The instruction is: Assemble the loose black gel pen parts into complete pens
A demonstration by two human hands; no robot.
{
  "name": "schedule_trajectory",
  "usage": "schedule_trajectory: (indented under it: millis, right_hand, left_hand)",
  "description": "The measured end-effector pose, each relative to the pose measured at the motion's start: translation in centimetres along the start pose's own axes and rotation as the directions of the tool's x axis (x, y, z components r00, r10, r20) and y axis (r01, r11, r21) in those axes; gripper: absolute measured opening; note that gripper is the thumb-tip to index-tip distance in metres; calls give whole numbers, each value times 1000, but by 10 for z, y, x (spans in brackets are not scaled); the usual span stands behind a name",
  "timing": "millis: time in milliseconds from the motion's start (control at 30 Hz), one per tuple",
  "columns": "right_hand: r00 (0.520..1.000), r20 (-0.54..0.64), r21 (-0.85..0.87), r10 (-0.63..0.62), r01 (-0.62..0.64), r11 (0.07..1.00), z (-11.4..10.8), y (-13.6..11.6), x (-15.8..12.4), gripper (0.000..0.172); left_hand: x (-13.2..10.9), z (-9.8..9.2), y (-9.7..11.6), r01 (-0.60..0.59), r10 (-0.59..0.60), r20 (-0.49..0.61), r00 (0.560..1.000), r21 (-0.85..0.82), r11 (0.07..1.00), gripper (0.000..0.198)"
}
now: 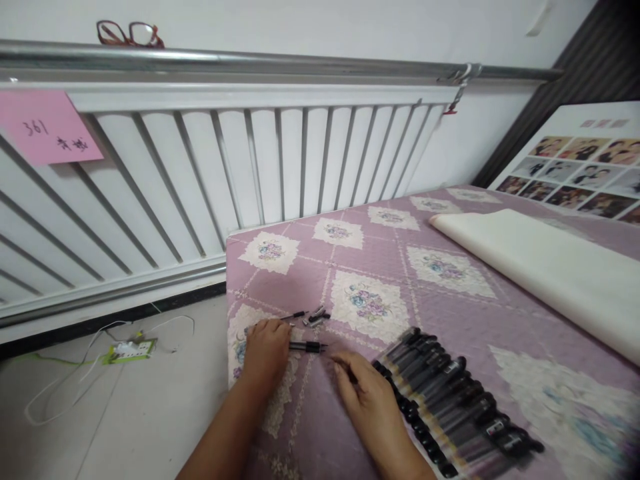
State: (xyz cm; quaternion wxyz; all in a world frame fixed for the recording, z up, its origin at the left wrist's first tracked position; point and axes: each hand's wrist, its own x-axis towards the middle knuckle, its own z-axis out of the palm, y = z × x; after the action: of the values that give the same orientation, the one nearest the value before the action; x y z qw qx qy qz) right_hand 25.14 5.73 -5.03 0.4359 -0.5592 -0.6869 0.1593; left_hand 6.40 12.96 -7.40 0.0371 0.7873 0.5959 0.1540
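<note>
While your left hand (267, 350) holds slim black pen parts (306, 347) pointing toward your right hand (369, 387), which is narrowed, any grasp indiscernible, a row of clear, black-capped plastic pens (447, 390) lies just beside it on lilac floral cloth (290, 283).

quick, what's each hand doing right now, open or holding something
Left hand: closed on at least one black pen.
Right hand: fingers curled near the pen's tip; whether they hold anything cannot be told.
</note>
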Motion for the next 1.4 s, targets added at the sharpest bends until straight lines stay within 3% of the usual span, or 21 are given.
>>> schedule_trajectory:
  millis: [600, 1000, 1233, 1400]
  right_hand:
    - [999, 37, -33, -9, 10, 999, 2, 3, 0, 18]
    - [998, 23, -58, -64, 65, 996, 6, 8, -1, 16]
    - [997, 54, -51, -47, 49, 997, 5, 5, -1, 18]
    - [996, 88, -50, -17, 22, 999, 5, 5, -1, 19]
  left_hand:
    - [-3, -10, 4, -157, 183, 121, 976, -195, 968, 16]
    - [-1, -12, 6, -116, 164, 182, 970, -249, 962, 17]
    - [-3, -13, 7, -139, 174, 232, 957, -159, 978, 23]
    - [-3, -15, 8, -123, 165, 228, 960, -187, 975, 20]
